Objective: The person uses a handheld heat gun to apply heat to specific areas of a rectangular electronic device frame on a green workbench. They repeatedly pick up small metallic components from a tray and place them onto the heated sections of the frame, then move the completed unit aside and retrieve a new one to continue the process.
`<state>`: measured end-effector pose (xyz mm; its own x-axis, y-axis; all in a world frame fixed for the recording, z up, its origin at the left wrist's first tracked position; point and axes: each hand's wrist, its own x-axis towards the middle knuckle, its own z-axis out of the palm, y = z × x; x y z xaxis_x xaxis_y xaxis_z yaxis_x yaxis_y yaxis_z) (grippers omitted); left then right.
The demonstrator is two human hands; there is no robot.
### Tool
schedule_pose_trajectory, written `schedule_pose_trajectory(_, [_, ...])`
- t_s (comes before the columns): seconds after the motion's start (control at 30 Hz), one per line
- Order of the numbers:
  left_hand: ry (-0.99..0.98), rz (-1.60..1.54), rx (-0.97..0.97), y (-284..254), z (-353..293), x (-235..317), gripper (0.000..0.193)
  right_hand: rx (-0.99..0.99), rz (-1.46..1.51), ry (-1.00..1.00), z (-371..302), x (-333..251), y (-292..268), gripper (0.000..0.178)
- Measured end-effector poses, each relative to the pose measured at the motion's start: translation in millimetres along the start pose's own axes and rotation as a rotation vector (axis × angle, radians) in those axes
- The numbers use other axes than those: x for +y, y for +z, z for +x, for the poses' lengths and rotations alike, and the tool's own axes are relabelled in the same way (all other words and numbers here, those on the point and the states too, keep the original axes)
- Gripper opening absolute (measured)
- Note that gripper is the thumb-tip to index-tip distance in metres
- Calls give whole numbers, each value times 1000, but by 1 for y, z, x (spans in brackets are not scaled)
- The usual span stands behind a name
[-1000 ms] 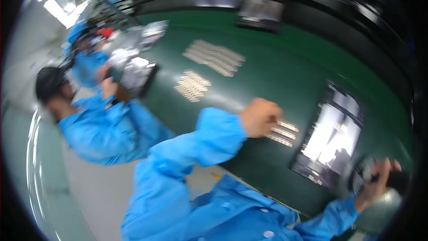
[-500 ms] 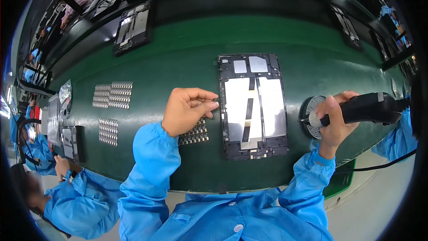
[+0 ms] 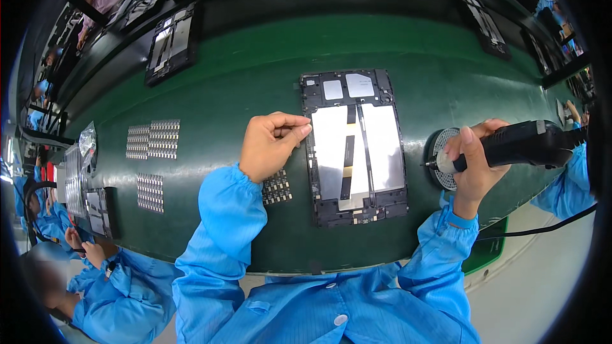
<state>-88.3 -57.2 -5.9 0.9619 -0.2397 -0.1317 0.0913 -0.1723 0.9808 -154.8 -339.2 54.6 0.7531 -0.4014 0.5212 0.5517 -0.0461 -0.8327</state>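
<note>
Looking down, head view: I see an opened tablet chassis (image 3: 356, 146) lying flat on the green conveyor belt (image 3: 255, 83).
Left hand (image 3: 271, 145): fingers pinched together on something too small to tell, at the chassis's 9 o'clock edge.
Right hand (image 3: 473, 156): clenched around a black electric screwdriver (image 3: 519, 144), tip over a round screw dish (image 3: 444, 159) at the chassis's 3 o'clock.
Component strips (image 3: 276, 187): just beside my left wrist, at 7 o'clock of the chassis.
</note>
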Motion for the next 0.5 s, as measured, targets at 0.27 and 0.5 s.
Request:
schedule_pose_trajectory(0.27, [102,75,85,5,2,-3,14,7,-13,-6,0,0,-3,34])
schedule_pose_trajectory(0.5, [100,78,21,2,3,4,15,10,-7,-12,-1,-1,-2,35])
